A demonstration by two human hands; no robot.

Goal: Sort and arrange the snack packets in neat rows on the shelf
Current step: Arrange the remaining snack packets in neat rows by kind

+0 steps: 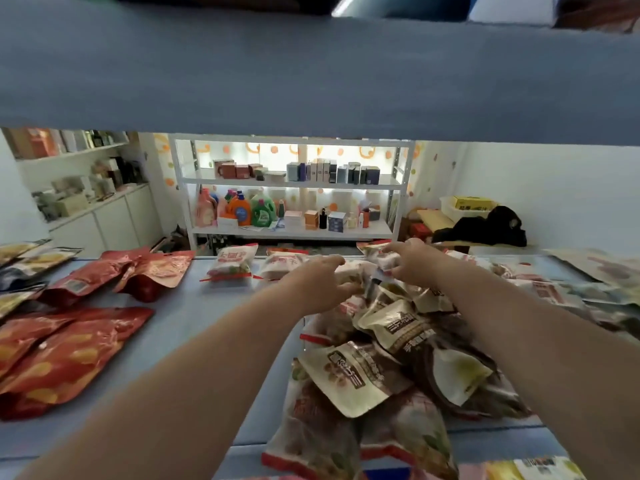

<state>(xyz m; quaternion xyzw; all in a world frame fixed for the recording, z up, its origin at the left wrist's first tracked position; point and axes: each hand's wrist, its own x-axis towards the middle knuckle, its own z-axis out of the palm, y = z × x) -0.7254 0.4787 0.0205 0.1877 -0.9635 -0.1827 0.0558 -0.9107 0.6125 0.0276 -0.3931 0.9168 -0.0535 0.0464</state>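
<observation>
Both my arms reach over a blue shelf (194, 317) toward its far edge. My left hand (320, 280) and my right hand (414, 261) both grip one white-and-red snack packet (360, 270) lying at the back of the shelf. Two matching white packets (232, 263) (281, 265) lie in a row to its left. A loose heap of beige and brown packets (391, 344) sits under my forearms. Red packets (152, 271) lie at the left, with several more (62, 355) nearer me.
The shelf above (311, 81) hangs low over the work area. Pale packets (588, 271) crowd the right end, dark and yellow packets (24, 268) the left end. Across the room stands a white rack (294, 233) with bottles and boxes.
</observation>
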